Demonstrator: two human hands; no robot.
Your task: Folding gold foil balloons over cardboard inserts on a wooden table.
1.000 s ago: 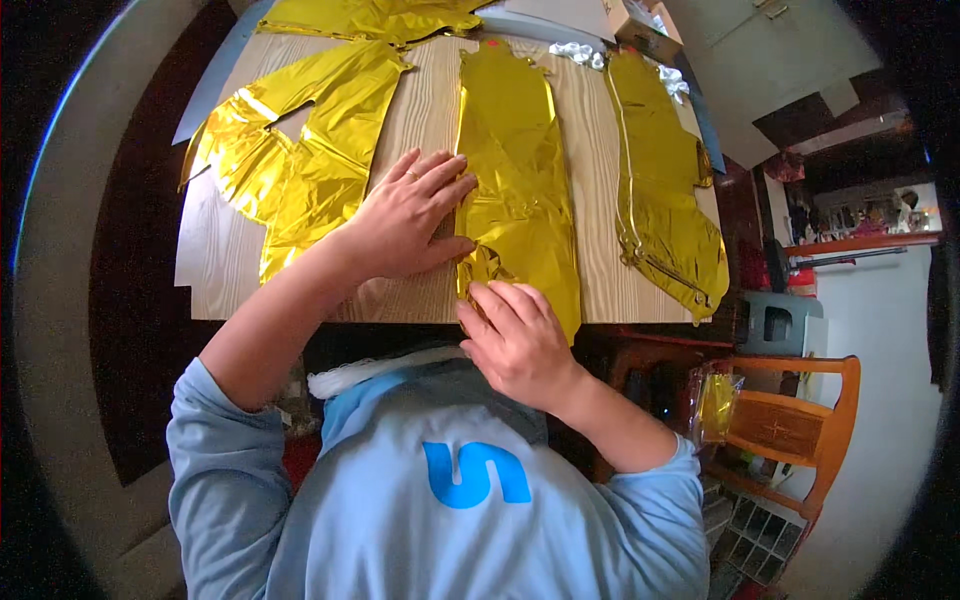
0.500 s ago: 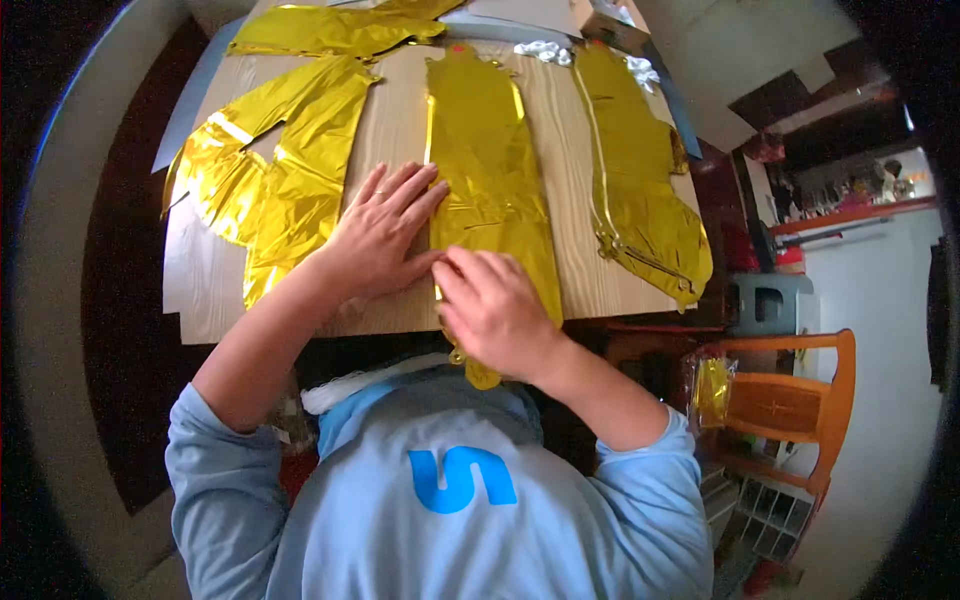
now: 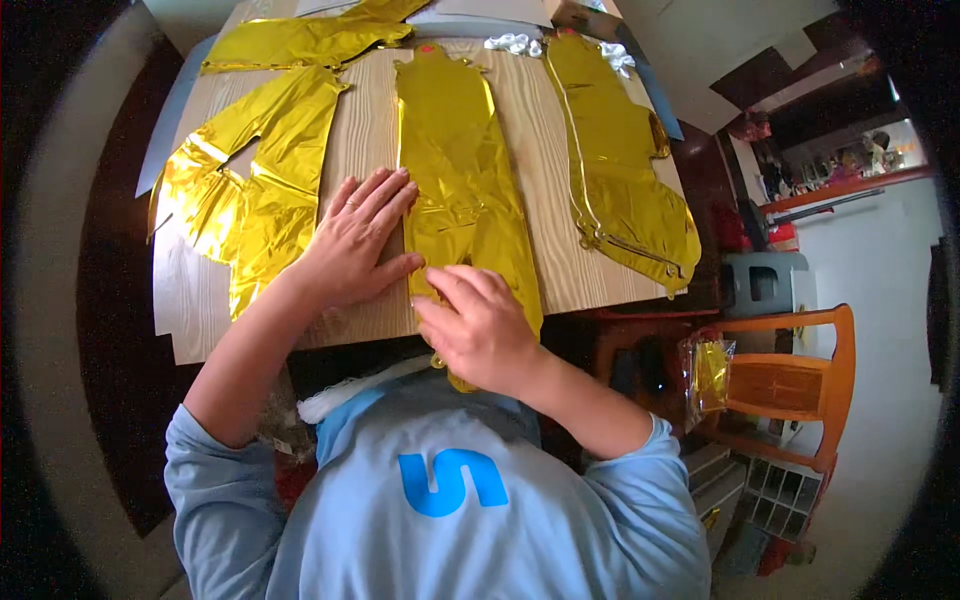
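A flat gold foil balloon point(image 3: 450, 130) lies lengthwise on the table in front of me, its near end hanging past the front edge. My left hand point(image 3: 358, 235) rests flat with the fingers stretched out; its fingertips and thumb reach the balloon's left edge, and a ring shows on one finger. Bent over the lower part of the same balloon is my right hand point(image 3: 478, 325), thumb and forefinger curled at its left edge. The exact spot between those fingertips is hard to make out. Creases cross the foil just above the right hand.
More flat gold foil pieces lie around: a wide one point(image 3: 270, 180) at left, another point(image 3: 300, 42) at the far left, and one point(image 3: 625, 150) at right with a pale strip along it. Crumpled silvery-white pieces point(image 3: 513, 44) lie behind. A wooden chair point(image 3: 785, 388) with a clear packet point(image 3: 708, 375) stands at right.
The whole view has shifted slightly, so the table and balloons appear farther left. My right thumb and forefinger look a little farther apart; the left hand stays flat at the balloon's edge.
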